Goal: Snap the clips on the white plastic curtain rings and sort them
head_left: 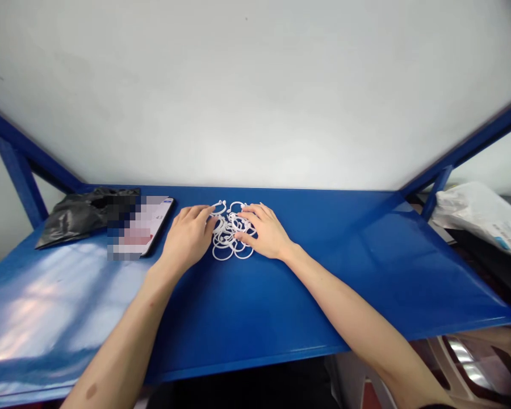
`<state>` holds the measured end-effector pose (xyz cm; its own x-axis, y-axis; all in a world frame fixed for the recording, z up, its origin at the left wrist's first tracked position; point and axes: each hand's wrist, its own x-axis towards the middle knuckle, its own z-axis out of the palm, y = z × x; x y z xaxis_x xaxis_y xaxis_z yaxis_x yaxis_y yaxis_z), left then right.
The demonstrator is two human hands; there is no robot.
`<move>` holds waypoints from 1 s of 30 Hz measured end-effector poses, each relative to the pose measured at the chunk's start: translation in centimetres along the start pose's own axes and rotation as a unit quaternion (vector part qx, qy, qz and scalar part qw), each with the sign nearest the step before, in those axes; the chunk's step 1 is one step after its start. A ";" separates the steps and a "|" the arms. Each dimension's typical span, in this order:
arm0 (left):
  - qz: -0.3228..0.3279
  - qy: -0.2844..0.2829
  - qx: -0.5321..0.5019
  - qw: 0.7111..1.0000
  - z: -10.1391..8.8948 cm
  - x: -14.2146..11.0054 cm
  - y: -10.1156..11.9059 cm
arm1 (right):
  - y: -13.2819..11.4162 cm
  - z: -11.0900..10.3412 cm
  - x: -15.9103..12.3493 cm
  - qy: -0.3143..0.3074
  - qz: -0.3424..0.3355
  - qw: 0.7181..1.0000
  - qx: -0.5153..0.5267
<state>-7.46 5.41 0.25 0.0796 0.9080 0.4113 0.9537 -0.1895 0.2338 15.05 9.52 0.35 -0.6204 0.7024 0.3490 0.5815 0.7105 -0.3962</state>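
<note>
White rings, thin plastic-looking hoops, some w/ small knobbed ends, lie in a loose overlapping pile on a blue tabletop; a pale wall rises behind the pile. Head-cam view, L to R, all places rel. to the pile:

Far L of pile: crumpled black bag. Between bag & pile, nearer the bag: flat dark-edged device, prob. a phone or tablet, its L part pixelated, so content unreadable.

At pile's L side: the person's L hand, palm down, approx. half open, fingers loosely bent, fingertips at the upper L rings. No ring is clearly gripped; contact under the fingers is hidden.

At pile's R side: R hand, also palm down & loosely open, thumb apart from fingers & resting over the R-hand rings; no firm hold visible.

Far R of pile, past the tabletop's side: white plastic package, w/ print too small to read.

Risks (judgement): hoops overlap & the knobs may catch, so lifting one could drag others along or tangle them. Pressing both hands inward might make rings slip out from under the fingers & scatter. A wide L sweep from the pile could knock the device.
</note>
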 end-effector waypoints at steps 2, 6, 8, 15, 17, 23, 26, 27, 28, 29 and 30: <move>-0.004 -0.031 0.018 0.999 0.0 -0.2 0.0 | 0.1 -0.6 -0.2 0.027 -0.001 1.000 0.007; -0.003 -0.034 0.035 0.999 0.1 -0.3 0.3 | 1.3 -2.6 -1.1 0.068 0.017 0.997 0.014; 0.003 -0.010 0.028 1.000 -0.2 -0.2 0.6 | 2.1 -3.5 -2.1 0.078 0.027 0.997 0.011; 0.129 0.018 -0.050 0.990 -0.9 -0.8 3.2 | 3.2 -3.6 -5.5 0.038 0.029 0.999 -0.018; 0.163 0.008 -0.048 0.985 -0.4 -1.2 3.6 | 2.8 -3.3 -5.4 0.044 0.034 0.998 -0.018; 0.165 0.000 -0.009 0.986 1.2 -1.5 2.8 | 2.2 -3.4 -5.3 -0.004 0.048 0.998 -0.048; 0.162 0.003 -0.028 0.986 1.1 -1.5 3.0 | 2.2 -3.6 -5.7 -0.001 0.067 0.997 -0.046; 0.163 0.004 -0.036 0.986 1.0 -1.5 3.3 | 2.2 -3.7 -5.7 0.001 0.070 0.997 -0.045; 0.166 0.005 -0.042 0.985 0.9 -1.5 3.5 | 2.2 -3.7 -5.7 0.001 0.071 0.996 -0.044; 0.170 0.005 -0.047 0.984 0.7 -1.6 3.8 | 2.1 -3.7 -5.7 0.001 0.071 0.997 -0.043; 0.176 0.004 -0.051 0.983 0.6 -1.7 4.1 | 2.1 -3.7 -5.7 0.000 0.070 0.997 -0.042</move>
<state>-3.53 3.33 -0.02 0.3965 0.7763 0.4901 0.8333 -0.5284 0.1628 21.78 7.18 0.65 -0.5299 0.7950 0.2952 0.7045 0.6065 -0.3686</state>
